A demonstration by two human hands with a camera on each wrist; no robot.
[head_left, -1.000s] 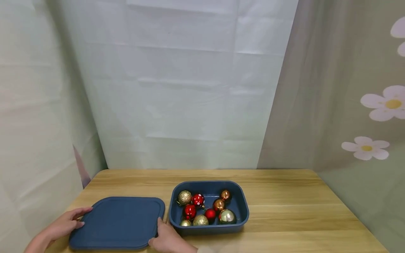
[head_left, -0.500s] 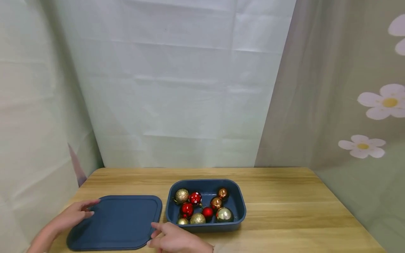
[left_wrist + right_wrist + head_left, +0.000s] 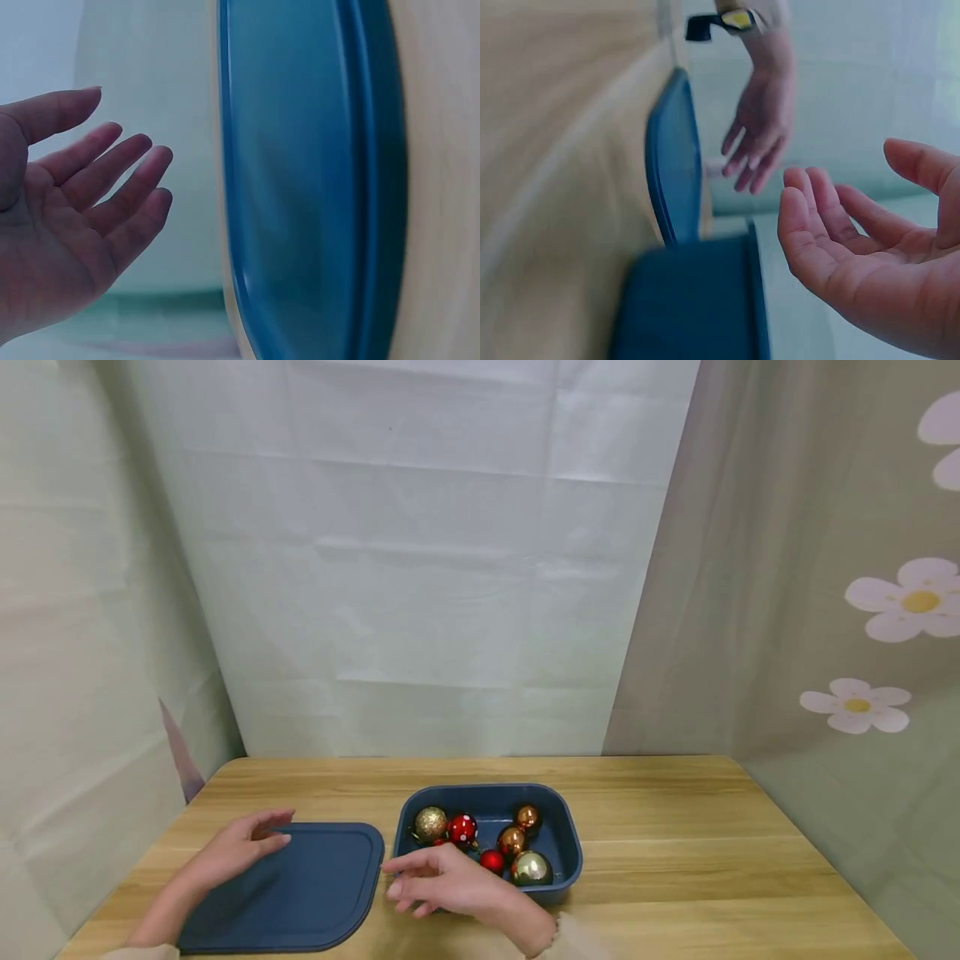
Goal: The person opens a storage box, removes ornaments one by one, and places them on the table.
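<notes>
The blue lid (image 3: 288, 887) lies flat on the table (image 3: 675, 868) under the left hand (image 3: 238, 849), its long axis running toward the blue box (image 3: 564, 839) of baubles. The right hand (image 3: 442, 881) hovers at the box's near-left corner, just right of the lid. Both hands are relaxed, fingers loose, holding nothing.

The head view looks forward and down from above the near edge of the table (image 3: 675, 860), far enough to see all of it and the curtain behind. The left wrist view sits very close to the left hand (image 3: 60, 217), tipped sideways, facing the lid (image 3: 315, 187). The right wrist view sits close to the right hand (image 3: 870, 255), also sideways. It shares the lid (image 3: 671, 165) and box (image 3: 697, 300) with the head view.
</notes>
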